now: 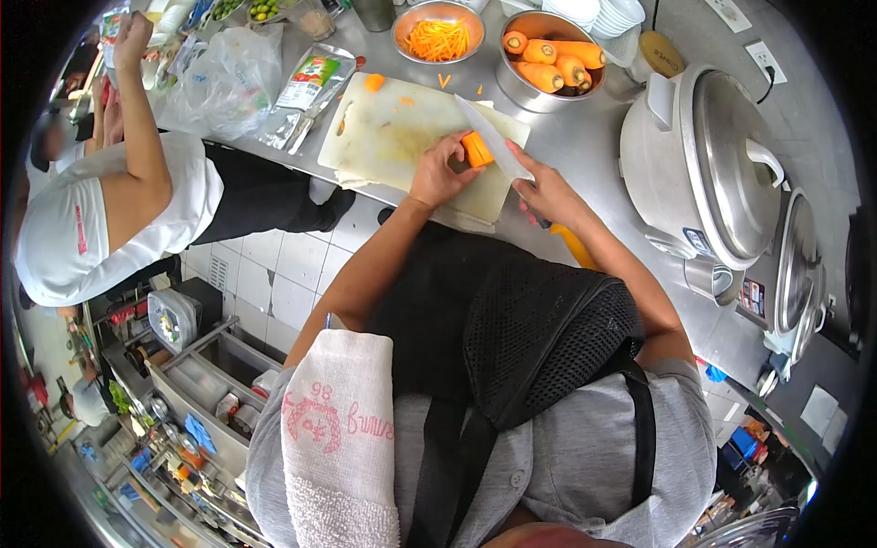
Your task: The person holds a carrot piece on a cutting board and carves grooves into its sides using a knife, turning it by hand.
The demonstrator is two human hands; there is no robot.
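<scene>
A block of carrot [477,150] stands on the white cutting board [375,137], and my left hand [442,170] grips it between thumb and fingers. My right hand [548,193] is closed round the handle of a large knife [491,135], whose blade lies along the right side of the carrot block. Another carrot piece [375,82] rests at the board's upper left corner. Beyond the board are a bowl of carrot strips [437,40] and a metal pot [548,95] of peeled carrots [554,57].
At left lie a foil packet [309,87] and a clear plastic bag [224,82]. A large lidded cooker [703,164] stands at right. Another person [119,215] in a white shirt is at the counter on the left. White bowls [617,18] are stacked at the back.
</scene>
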